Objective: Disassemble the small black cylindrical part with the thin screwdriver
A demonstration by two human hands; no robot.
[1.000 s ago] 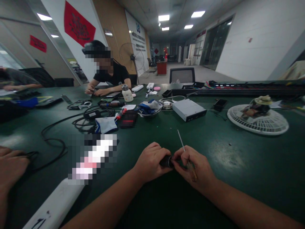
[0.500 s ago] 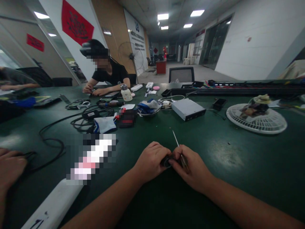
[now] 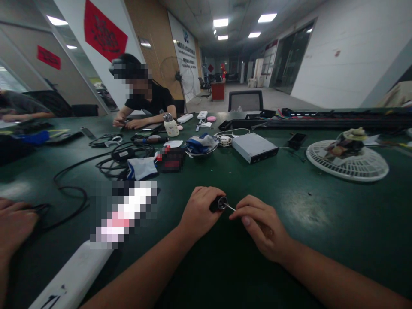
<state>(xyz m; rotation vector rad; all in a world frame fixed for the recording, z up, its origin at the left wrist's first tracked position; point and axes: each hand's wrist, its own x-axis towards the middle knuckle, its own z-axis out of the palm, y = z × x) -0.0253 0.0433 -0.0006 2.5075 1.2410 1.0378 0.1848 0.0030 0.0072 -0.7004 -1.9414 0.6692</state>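
Observation:
My left hand (image 3: 201, 213) is wrapped round a small black cylindrical part (image 3: 222, 203), its round open end facing right. In my right hand (image 3: 265, 225) is a screwdriver (image 3: 229, 207), with its brownish handle mostly hidden in the palm. The thin metal shaft points left, and its tip reaches into the open end of the black part. What lies inside that end is too small to make out. Both hands are just above the dark green table (image 3: 206, 266).
A white fan grille (image 3: 370, 165) lies at the right, and a grey disc drive (image 3: 254, 146) stands ahead. Black cables (image 3: 83, 189) and a long white object (image 3: 69, 274) are on the left. Another person's hand (image 3: 16, 223) rests at the left edge; a co-worker (image 3: 148, 101) sits opposite.
The screwdriver has turned from pointing away to pointing left, its tip now in the black part's end. My left hand has tilted that end into view.

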